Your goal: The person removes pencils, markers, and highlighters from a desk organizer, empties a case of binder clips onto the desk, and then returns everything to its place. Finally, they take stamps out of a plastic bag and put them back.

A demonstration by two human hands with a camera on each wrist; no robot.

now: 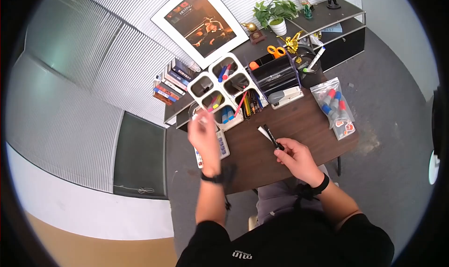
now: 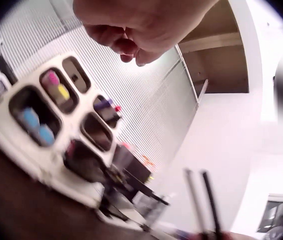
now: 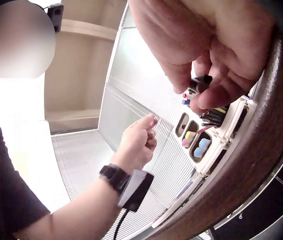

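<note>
My right hand [image 1: 299, 162] holds two slim pen-like items, a black one [image 1: 270, 135] and a pale one [image 1: 264, 133], over the table's front part. Both sticks, the dark one [image 2: 211, 200] and the paler one [image 2: 196, 200], stand up blurred in the left wrist view. In the right wrist view, the right hand's [image 3: 206, 50] thumb and fingers pinch a dark-tipped piece [image 3: 201, 82]. My left hand [image 1: 204, 138], blurred, is raised over the calculator [image 1: 222, 144] by the white organizer [image 1: 216, 90]. Its fingers look loosely curled, with nothing visible in them.
The organizer holds markers and pencils [image 1: 252, 103]. Right of it are a stapler [image 1: 285, 97], a dark rack with orange scissors [image 1: 276, 51], a black pen cup [image 1: 311, 73] and a bag of markers [image 1: 334, 103]. Books [image 1: 173, 82] stand at the back left.
</note>
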